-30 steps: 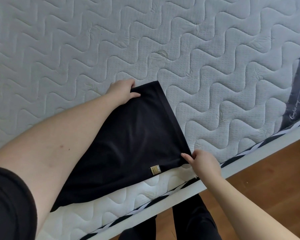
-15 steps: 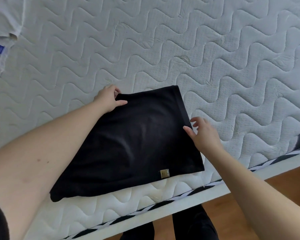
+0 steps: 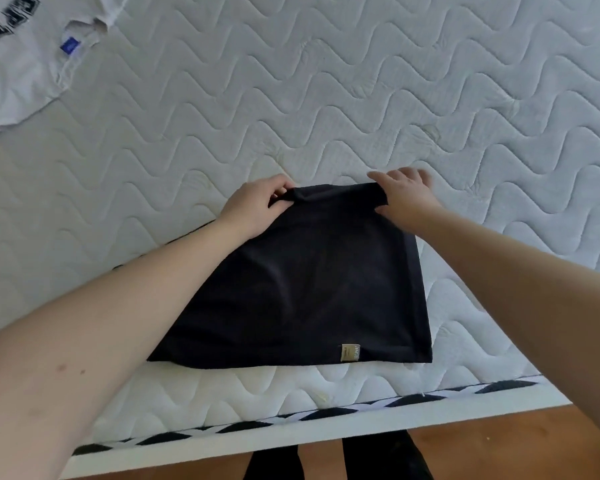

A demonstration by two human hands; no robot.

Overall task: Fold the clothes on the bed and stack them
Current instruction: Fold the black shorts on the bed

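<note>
Black folded garment (image 3: 302, 289) lying flat on the quilted mattress (image 3: 361, 98), near its front edge. Left hand (image 3: 257, 206) pinches the garment's far left corner; right hand (image 3: 404, 199) grasps the far right corner, fingers blurred. Gold label (image 3: 350, 352) sits at the hem opposite both grips. White printed shirt (image 3: 21, 64) lies well left of the left hand.

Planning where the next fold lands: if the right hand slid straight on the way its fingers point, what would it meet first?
The right hand points up-left across bare quilted mattress; nothing else lies in that line as far as shown.
</note>
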